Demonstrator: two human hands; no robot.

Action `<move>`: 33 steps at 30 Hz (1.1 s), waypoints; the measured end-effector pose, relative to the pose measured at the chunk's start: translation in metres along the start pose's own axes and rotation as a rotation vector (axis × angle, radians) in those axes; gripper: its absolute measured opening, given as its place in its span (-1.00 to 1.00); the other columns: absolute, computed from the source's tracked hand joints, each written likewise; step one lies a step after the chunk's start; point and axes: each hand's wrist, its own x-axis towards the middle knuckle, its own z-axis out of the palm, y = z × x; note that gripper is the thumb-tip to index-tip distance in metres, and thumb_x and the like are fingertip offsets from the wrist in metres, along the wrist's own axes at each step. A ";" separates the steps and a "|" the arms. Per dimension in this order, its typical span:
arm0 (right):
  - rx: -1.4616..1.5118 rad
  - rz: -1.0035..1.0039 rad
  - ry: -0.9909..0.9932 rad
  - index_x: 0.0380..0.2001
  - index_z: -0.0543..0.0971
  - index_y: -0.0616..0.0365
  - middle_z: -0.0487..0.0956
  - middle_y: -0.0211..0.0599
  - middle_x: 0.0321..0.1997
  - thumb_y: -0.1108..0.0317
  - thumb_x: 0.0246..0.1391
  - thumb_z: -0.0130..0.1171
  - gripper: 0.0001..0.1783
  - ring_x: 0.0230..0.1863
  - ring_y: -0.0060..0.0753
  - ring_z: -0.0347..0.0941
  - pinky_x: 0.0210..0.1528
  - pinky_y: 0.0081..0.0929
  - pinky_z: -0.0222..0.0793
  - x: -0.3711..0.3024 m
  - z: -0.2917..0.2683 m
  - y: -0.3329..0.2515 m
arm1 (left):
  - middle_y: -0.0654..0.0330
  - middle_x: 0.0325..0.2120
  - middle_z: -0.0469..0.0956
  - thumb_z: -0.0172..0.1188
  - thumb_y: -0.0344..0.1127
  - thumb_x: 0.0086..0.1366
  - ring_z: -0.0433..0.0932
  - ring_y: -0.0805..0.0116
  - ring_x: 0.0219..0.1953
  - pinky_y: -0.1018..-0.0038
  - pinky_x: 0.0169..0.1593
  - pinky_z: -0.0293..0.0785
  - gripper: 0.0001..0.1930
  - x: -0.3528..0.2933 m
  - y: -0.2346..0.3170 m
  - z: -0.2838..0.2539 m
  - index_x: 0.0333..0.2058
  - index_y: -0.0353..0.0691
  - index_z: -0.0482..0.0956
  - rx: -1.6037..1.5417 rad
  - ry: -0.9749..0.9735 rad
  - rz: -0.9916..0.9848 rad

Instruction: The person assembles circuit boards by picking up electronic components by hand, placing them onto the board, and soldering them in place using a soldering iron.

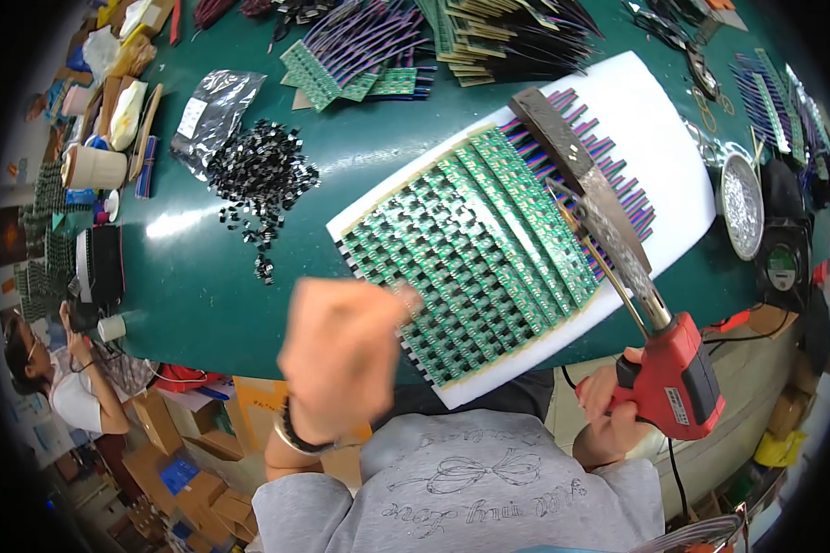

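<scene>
My right hand point(612, 405) grips a red-and-black soldering gun point(678, 382) by its handle. The gun's metal tip points up and left over a panel of green circuit boards point(489, 249). Rows of boards overlap on the panel, and small black parts sit along many of the rows. A dark metal bar point(581, 170) lies across the colored wires at the far end of the boards. My left hand point(341, 355), blurred, is curled with fingertips together near the panel's left front edge; what it pinches, if anything, cannot be made out. A white foam board point(659, 129) lies under the panel.
A heap of small black parts point(263, 166) lies on the green table point(194, 286) beside a clear plastic bag point(217, 111). Wired board bundles point(369, 46) are at the back. A round metal dish point(742, 207) and a black fan point(784, 267) stand right. Another person point(74, 387) sits far left.
</scene>
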 end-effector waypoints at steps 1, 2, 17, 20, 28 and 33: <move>-0.101 0.018 0.047 0.20 0.24 0.33 0.33 -0.40 -0.77 0.43 0.12 0.03 -0.44 -0.75 -0.52 0.25 -0.61 -0.56 0.24 0.002 0.007 -0.005 | 0.10 -0.38 0.61 0.21 -0.69 -0.10 0.55 0.20 -0.37 0.44 -0.35 0.47 -0.65 0.000 0.017 0.004 -0.25 -0.34 0.68 -0.109 -0.130 0.021; -0.158 0.076 -0.023 0.21 0.24 0.27 0.42 -0.28 -0.69 0.60 -0.09 -0.16 -0.33 -0.71 -0.50 0.28 -0.58 -0.57 0.26 0.004 0.007 -0.011 | 0.09 -0.38 0.62 0.22 -0.67 -0.14 0.56 0.19 -0.36 0.43 -0.36 0.49 -0.64 -0.004 0.025 0.017 -0.27 -0.36 0.68 -0.238 -0.103 0.083; 0.117 0.182 -0.074 0.20 0.30 0.18 0.59 -0.14 -0.49 0.71 -0.08 0.16 -0.30 -0.55 -0.50 0.45 -0.52 -0.55 0.34 0.009 -0.008 -0.003 | 0.17 -0.35 0.62 0.28 -0.46 -0.21 0.50 0.22 -0.34 0.44 -0.32 0.55 -0.65 -0.009 0.053 0.074 -0.32 -0.31 0.71 -0.304 -0.119 0.421; -0.213 -0.017 -0.172 0.21 0.18 0.31 0.50 -0.24 -0.59 0.64 -0.08 0.16 -0.27 -0.65 -0.51 0.35 -0.53 -0.60 0.31 0.007 -0.024 0.011 | 0.14 -0.37 0.60 0.25 -0.39 -0.21 0.50 0.22 -0.36 0.42 -0.32 0.55 -0.64 -0.010 0.052 0.075 -0.32 -0.32 0.70 -0.148 -0.099 0.540; -0.095 -0.005 -0.376 0.28 0.13 0.28 0.54 -0.20 -0.53 0.68 -0.05 0.10 -0.23 -0.60 -0.52 0.39 -0.50 -0.61 0.35 0.013 -0.026 0.008 | 0.07 -0.40 0.56 0.25 -0.40 -0.15 0.49 0.25 -0.44 0.42 -0.36 0.54 -0.67 -0.005 0.056 0.064 -0.33 -0.42 0.64 -0.122 -0.229 0.561; -0.331 -0.100 -0.374 0.36 0.05 0.16 0.56 -0.14 -0.40 0.48 0.16 0.14 -0.24 -0.56 -0.49 0.43 -0.46 -0.51 0.43 -0.001 -0.044 0.014 | 0.17 -0.48 0.53 0.31 -0.53 -0.10 0.47 0.32 -0.51 0.48 -0.51 0.37 -0.74 0.006 0.037 0.057 -0.33 -0.37 0.62 -0.075 -0.231 0.307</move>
